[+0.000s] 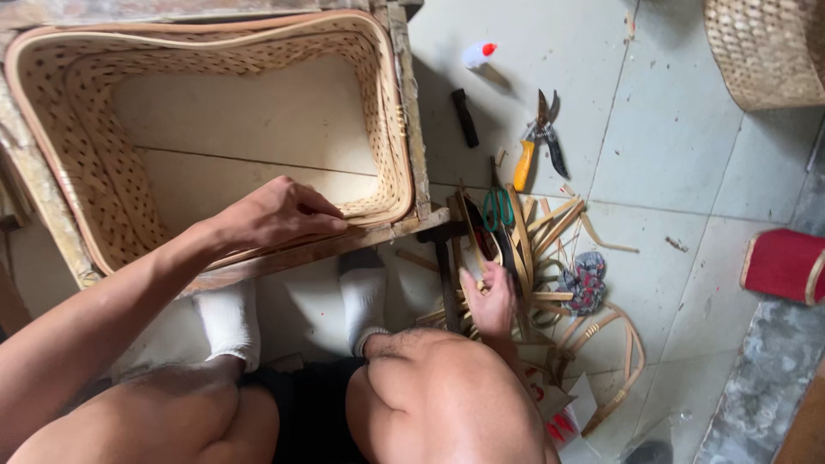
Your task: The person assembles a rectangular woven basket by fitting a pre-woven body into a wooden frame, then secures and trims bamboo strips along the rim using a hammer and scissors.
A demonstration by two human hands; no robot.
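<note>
Nearby, the left hand (275,215) lies flat on the near rim of the pale, woven, rectangular bamboo basket (77,129), while the right hand (490,301), well apart, closes among loose bamboo strips (550,232) on the floor.

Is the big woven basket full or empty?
Empty: the woven basket shows only its bare pale bottom, with the left hand on its rim.

I note the basket (215,129): woven cane, matt, pale, with a smooth bent rim. Wooden frame (412,137) under it rough and worn. Floor (670,155) of smooth grey tile, slight sheen. Shears (539,137): dull metal blades, glossy orange plastic handle. Loose cane strips (550,223), dry and matt.
</note>
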